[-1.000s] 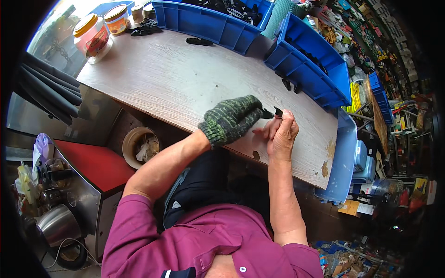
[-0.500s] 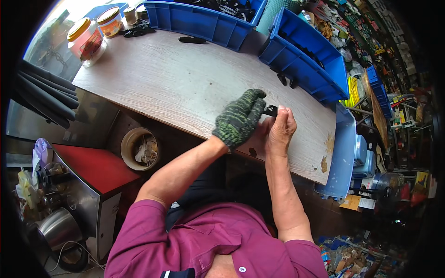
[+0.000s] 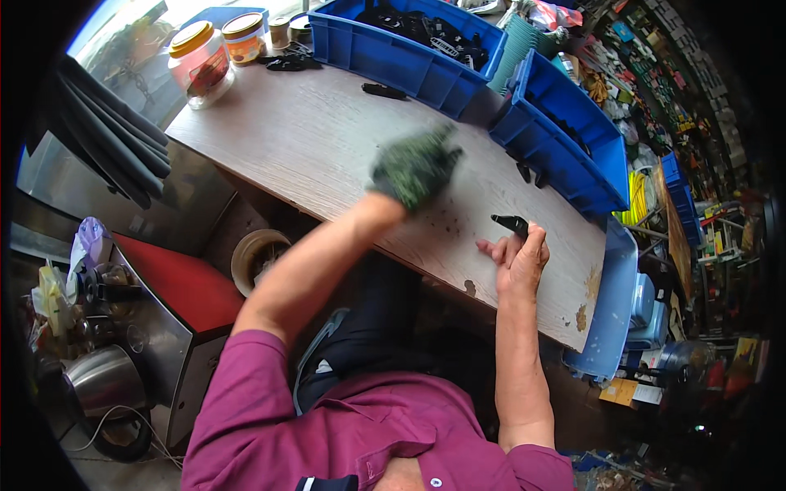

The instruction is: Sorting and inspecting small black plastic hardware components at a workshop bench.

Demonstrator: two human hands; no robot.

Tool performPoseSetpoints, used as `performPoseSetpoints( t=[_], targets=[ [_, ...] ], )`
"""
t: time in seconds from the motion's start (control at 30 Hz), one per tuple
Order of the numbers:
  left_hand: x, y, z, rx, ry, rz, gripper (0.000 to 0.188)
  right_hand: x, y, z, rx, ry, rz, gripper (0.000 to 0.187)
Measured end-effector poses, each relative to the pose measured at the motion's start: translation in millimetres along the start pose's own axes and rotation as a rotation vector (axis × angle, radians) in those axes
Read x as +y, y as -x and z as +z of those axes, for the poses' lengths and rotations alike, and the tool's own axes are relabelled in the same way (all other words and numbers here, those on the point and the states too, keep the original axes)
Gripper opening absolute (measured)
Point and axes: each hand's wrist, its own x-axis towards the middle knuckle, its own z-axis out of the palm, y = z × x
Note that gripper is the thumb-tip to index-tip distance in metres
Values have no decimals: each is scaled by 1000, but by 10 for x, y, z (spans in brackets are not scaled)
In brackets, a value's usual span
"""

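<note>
A small black tapered piece (image 3: 511, 222), shaped like a handle, sticks out from the pinched thumb and fingers of my bare right hand (image 3: 524, 260). That hand is over the right part of the pale wooden table (image 3: 278, 139), near its front edge. My left hand (image 3: 413, 166), in a dark green patterned glove, is smeared by motion above the middle of the table, apart from the right. Its finger positions are unclear. Beyond it lies a single black piece (image 3: 384, 92). Two more black pieces (image 3: 530, 174) rest beside the right-hand blue crate (image 3: 565, 151).
Another blue crate (image 3: 393, 65), full of black parts, stands along the back edge. Lidded jars (image 3: 201, 61) and a pile of black pieces (image 3: 291, 61) occupy the far left. Below the front edge are a waste bucket (image 3: 243, 260) and a red-topped cabinet (image 3: 176, 282).
My left hand has come away from the black piece and moved up and left. My right hand keeps hold of it, shifted slightly right and down. The whole view has shifted a little.
</note>
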Motion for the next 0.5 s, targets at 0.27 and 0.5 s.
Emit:
performPoseSetpoints(
  t=[0.27, 0.5],
  targets=[
    [-909, -654, -333, 44, -443, -63, 40, -541, -623, -667, 575, -29, -53, 38],
    [-480, -383, -349, -130, -407, 33, 40, -606, -845, -1005, 620, 163, -74, 49]
  ],
)
